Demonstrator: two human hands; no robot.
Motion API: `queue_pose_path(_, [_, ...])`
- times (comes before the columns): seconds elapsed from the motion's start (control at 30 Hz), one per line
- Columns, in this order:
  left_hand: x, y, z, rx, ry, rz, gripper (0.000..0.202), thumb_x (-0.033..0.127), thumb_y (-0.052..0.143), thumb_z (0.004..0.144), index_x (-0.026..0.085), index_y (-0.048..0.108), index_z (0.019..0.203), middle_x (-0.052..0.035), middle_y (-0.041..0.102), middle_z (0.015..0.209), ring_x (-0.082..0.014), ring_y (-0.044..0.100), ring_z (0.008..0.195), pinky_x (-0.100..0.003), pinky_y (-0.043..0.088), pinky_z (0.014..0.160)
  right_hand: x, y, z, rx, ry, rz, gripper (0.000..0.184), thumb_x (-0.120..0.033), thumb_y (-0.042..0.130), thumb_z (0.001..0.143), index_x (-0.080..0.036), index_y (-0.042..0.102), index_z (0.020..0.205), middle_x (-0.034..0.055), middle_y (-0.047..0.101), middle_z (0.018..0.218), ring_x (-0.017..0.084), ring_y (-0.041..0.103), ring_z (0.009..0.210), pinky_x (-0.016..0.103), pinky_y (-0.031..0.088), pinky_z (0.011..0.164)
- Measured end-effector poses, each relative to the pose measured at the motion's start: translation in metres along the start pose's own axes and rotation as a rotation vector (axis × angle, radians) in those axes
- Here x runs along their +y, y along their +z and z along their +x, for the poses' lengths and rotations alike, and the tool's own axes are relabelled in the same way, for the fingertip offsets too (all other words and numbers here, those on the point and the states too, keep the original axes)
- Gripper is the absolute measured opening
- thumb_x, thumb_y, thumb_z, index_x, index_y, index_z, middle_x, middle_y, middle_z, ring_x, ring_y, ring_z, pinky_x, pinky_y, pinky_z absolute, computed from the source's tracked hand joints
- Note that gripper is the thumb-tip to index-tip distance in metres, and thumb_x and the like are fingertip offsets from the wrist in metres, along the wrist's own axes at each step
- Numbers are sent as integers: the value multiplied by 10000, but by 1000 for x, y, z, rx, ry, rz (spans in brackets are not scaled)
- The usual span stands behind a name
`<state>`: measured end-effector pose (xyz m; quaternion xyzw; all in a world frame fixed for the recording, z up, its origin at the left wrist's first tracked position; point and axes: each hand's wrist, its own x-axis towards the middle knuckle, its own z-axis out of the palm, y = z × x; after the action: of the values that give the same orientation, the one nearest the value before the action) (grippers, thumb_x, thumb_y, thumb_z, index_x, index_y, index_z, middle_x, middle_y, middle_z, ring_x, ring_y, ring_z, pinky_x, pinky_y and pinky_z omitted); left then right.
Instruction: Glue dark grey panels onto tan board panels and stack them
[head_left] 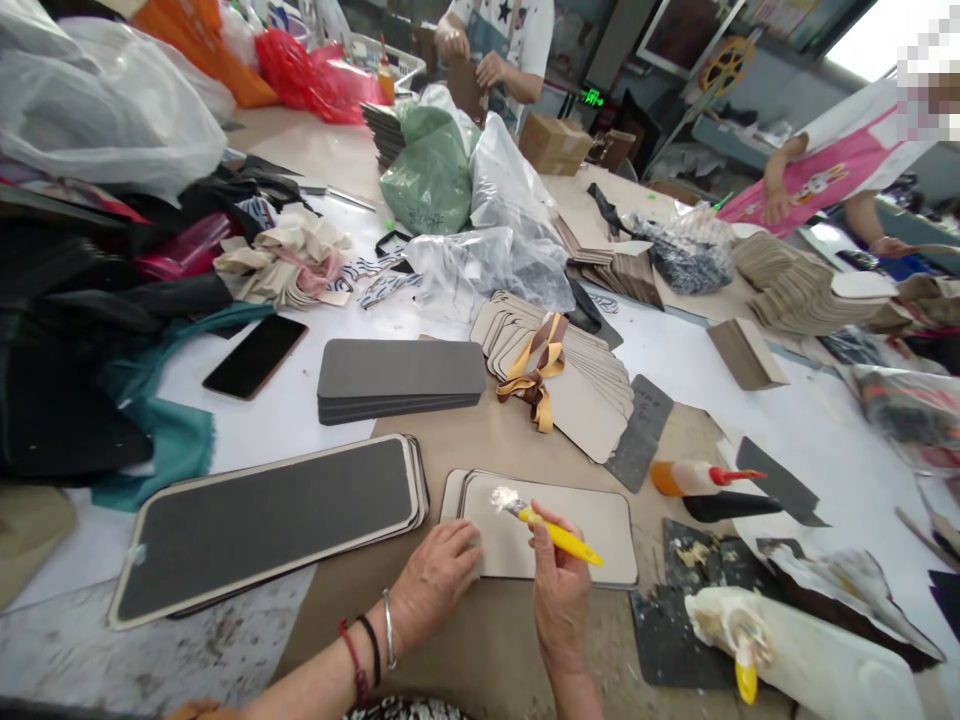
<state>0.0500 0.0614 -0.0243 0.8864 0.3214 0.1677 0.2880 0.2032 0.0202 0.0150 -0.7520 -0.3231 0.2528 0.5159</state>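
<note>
My right hand (pixel 561 590) grips a brush with a yellow handle (pixel 570 541), its bristles loaded with a white paste (pixel 505 497). The bristle end is over a beige rounded board (pixel 592 515), one of a small stack lying on brown sheeting. At the left edge of that stack is my left hand (pixel 442 565), its fingers curled together against the board; whether anything is pinched in them is hidden. To the left lies a stack of longer boards (pixel 277 525) with dark grey centres and pale borders. Behind are stacked dark grey panels (pixel 401 370).
A white plastic container (pixel 832 650) with a second yellow handle in its mouth lies at front right. Near it are a red-tipped glue bottle (pixel 694 478) and dark scraps. Fanned boards (pixel 592 390) with a ribbon, a phone (pixel 256 357) and plastic bags lie behind. Two other people stand across the table.
</note>
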Motion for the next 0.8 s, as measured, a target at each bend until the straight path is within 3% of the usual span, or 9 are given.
queue_pose_path(0.13, [-2,-2,1,-35,17,10,221,135,632,734,192,597,944,-72,612,1085,-243,533,1070,-433,477,896,13,13,-1,-35,-25,-12,279,-415,516,831,-192,584,984,80,621,1011,210,577,914,373,466,823])
queue_pose_path(0.23, [-5,1,1,-39,34,39,208,158,608,763,205,600,966,-66,617,1087,-235,547,1056,-423,487,881,23,7,2,-3,-29,-29,282,-412,499,839,-183,583,982,78,617,980,200,584,878,356,475,797])
queue_pose_path(0.57, [-19,12,-4,65,142,113,182,289,506,850,239,618,985,-39,638,1068,-203,573,1024,-343,515,850,55,-81,40,273,-20,-242,352,-459,475,830,-156,571,981,103,612,966,224,588,879,388,456,812])
queue_pose_path(0.8, [-19,13,-4,92,182,169,187,280,491,858,231,623,980,-47,641,1063,-203,579,1014,-332,520,825,63,-107,60,357,-188,-443,342,-459,450,840,-155,587,919,103,640,904,213,600,830,366,469,785])
